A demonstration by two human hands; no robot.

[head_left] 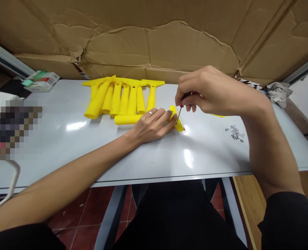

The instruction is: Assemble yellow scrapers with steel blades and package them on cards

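Observation:
My left hand (155, 125), with a ring on one finger, is closed over a yellow T-shaped scraper (126, 119) and presses it flat on the table. The scraper's handle points left, and its wide head lies just past my fingertips. A thin, shiny strip shows along the head's outer edge. My right hand (204, 88) grips a screwdriver (179, 114) from above, its red-collared handle mostly hidden by the fingers. The tip of its metal shaft meets the scraper head beside my left fingertips; whether a screw sits under it is too small to tell.
Several more yellow scrapers (124, 99) lie bunched behind my left hand. A scatter of small screws (235, 133) is on the white table (148, 158) at right. Cardboard (185, 48) walls the back. A small box (43, 82) stands far left, a crumpled grey cloth (279, 93) far right.

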